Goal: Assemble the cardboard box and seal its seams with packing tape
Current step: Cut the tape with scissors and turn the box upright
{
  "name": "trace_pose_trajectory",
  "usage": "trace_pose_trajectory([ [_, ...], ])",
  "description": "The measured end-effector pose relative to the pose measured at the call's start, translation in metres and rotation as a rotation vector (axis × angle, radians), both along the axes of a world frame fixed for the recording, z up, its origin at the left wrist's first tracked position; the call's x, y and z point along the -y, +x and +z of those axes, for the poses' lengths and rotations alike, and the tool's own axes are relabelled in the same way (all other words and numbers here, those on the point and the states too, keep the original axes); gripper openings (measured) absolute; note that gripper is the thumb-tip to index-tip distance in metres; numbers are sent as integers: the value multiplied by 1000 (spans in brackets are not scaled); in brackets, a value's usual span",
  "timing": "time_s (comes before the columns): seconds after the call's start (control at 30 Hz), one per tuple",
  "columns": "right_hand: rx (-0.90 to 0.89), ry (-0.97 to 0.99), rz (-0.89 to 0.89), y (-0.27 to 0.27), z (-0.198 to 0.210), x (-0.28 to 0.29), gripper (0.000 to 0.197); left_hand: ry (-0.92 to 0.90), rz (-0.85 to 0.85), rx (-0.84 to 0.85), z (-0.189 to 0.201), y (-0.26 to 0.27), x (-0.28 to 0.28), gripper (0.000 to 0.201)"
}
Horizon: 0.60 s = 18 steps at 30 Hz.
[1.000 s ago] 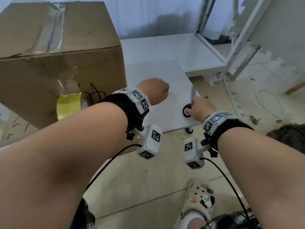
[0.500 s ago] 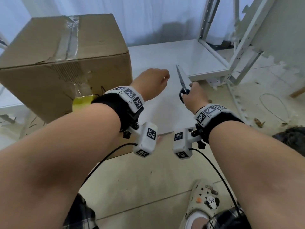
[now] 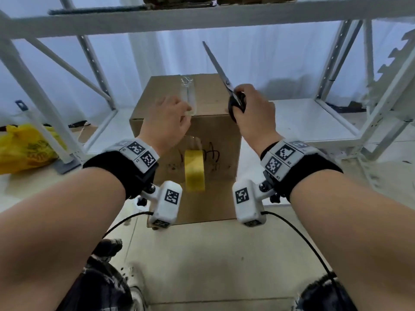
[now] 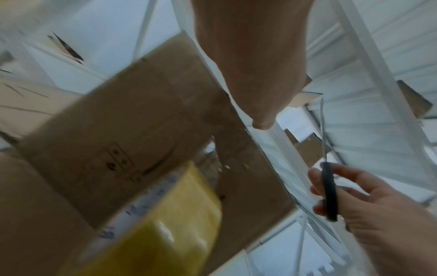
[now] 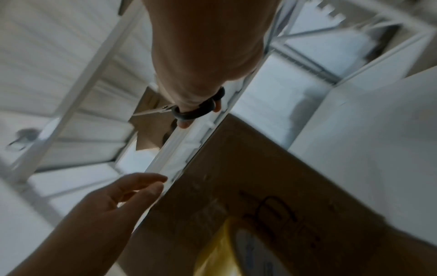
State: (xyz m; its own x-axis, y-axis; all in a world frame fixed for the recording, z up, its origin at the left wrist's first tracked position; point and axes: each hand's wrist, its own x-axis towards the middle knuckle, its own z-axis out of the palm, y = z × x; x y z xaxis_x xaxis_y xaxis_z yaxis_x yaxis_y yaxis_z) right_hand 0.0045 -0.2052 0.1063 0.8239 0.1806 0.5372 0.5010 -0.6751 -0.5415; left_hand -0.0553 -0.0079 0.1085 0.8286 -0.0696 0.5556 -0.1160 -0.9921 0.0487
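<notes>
Head: left hand (image 3: 167, 118) fingers straight, pressing tape strip at top front edge of cardboard box (image 3: 208, 140). Right hand (image 3: 253, 111) curled round scissors (image 3: 221, 70), blades up. Tape roll (image 3: 194, 169) dangles below left fingers; best keep strip taut, snip near edge.

Left wrist: box brown, scuffed, blurred.

Right wrist: handle loops clamped.

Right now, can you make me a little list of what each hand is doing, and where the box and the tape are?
left hand: fingers at the box's top front edge, on the clear tape strip; grip unclear
right hand: holds scissors, blades closed, pointing up
cardboard box: upright on the floor, flaps closed, clear tape along the top seam
yellow tape roll: hangs against the box's front face, on a strip from the top
behind the box: white metal shelving
far left: yellow bag
</notes>
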Motion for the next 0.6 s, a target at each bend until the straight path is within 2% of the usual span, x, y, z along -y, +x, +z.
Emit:
trace_pose_trajectory([
  [0.07,12,-36,68,-2,3,-22,32,20,154,-58,-4,-9,-23,33],
  [0.13,7,-9,108,0,2,-33,32,15,205,-124,-8,-11,-34,35],
  [0.3,4,-97,95,10,-7,-52,36,-11,234,-206,-26,-6,-32,51],
  [0.4,46,-118,121,12,-12,-50,37,-55,234,-173,-43,-3,-28,59],
  [0.6,-30,-75,196,19,-10,-45,40,-94,185,-100,-60,15,-45,55],
])
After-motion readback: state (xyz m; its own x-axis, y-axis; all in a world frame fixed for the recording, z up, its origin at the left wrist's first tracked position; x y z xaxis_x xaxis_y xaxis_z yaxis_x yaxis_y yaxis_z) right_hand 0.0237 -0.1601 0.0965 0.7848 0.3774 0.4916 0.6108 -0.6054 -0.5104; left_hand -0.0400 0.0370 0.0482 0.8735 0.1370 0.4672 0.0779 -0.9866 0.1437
